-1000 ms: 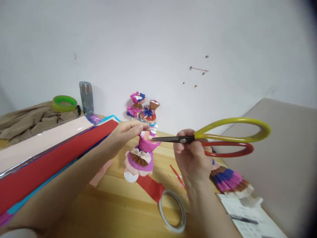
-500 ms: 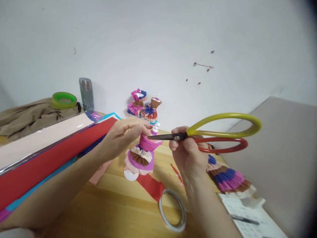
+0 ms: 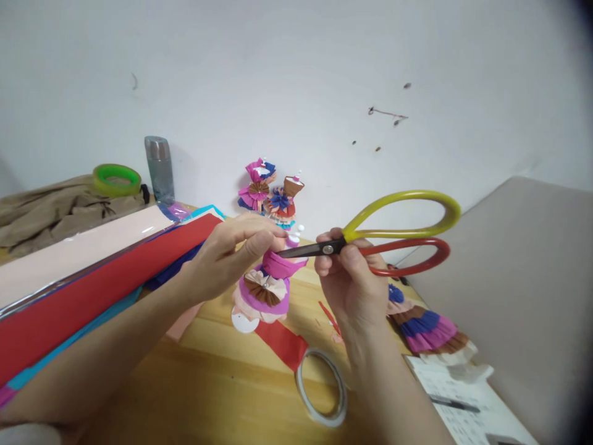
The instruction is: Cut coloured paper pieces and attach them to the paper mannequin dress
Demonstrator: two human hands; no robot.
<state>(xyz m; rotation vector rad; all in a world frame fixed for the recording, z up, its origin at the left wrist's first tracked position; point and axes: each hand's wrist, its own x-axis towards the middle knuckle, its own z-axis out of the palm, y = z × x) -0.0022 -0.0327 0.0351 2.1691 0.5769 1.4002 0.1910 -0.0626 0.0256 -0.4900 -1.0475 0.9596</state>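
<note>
My right hand (image 3: 347,278) is closed round the pivot of a pair of scissors (image 3: 324,248), whose yellow and red handle loops point right. The blades look together, and their tip touches the magenta top of a small crepe-paper dress (image 3: 262,293) on a stand with a white base. At the dress's upper left edge, my left hand (image 3: 231,256) grips with bent fingers; its fingertips are partly hidden behind the top. A pleated cream and brown paper fan (image 3: 266,288) sits at the dress's waist.
Two finished-looking paper dresses (image 3: 282,201) stand by the wall. Crepe-paper sheets (image 3: 111,278) lie left, near a bottle (image 3: 160,170) and green tape (image 3: 117,179). A white tape roll (image 3: 343,402) and red strip (image 3: 282,345) lie in front; another paper dress (image 3: 428,327) and notebook (image 3: 454,395) are right.
The scissors' handles have swung left and slightly up, and the tip now sits against the dress top. My left hand keeps its place at the dress. The view has shifted slightly.
</note>
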